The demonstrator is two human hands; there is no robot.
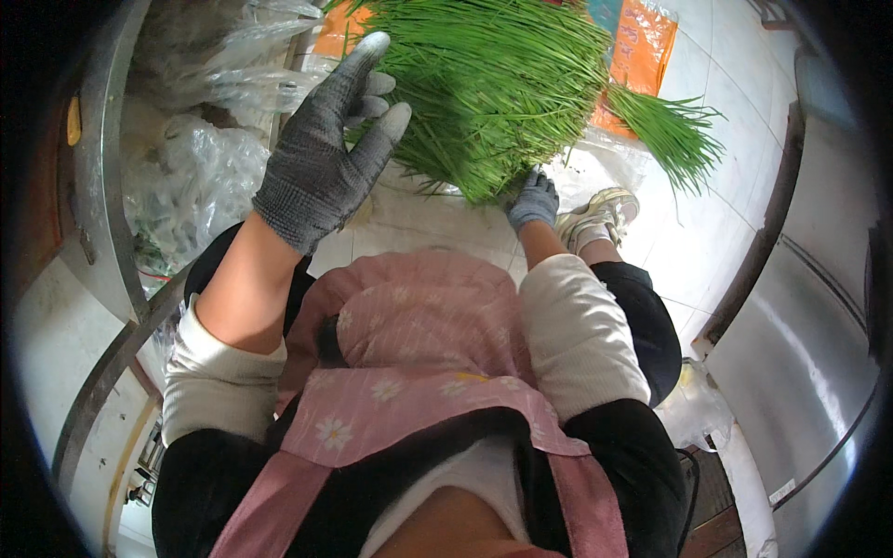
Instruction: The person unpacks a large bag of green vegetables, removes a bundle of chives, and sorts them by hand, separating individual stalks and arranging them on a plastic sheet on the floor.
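A large pile of long green chives (488, 84) lies on the floor before me, most of its cut ends toward the right. My left hand (324, 143), in a dark grey glove with whitish fingertips, is raised at the pile's left side. Its fingers are apart and it holds nothing. At the pile's near right edge is my right hand (536, 199), gloved in grey, its fingertips against the lower stems. Whether it grips any stems I cannot tell. A smaller bunch of chives (666, 132) sticks out to the right, its leaves fanned over the tiles.
Orange printed plastic (638, 52) lies under and beside the pile. Clear plastic bags (202, 160) fill the left side, behind a metal frame (115, 160). My shoe (600, 216) stands close to my right hand. A metal cabinet (802, 349) borders the right.
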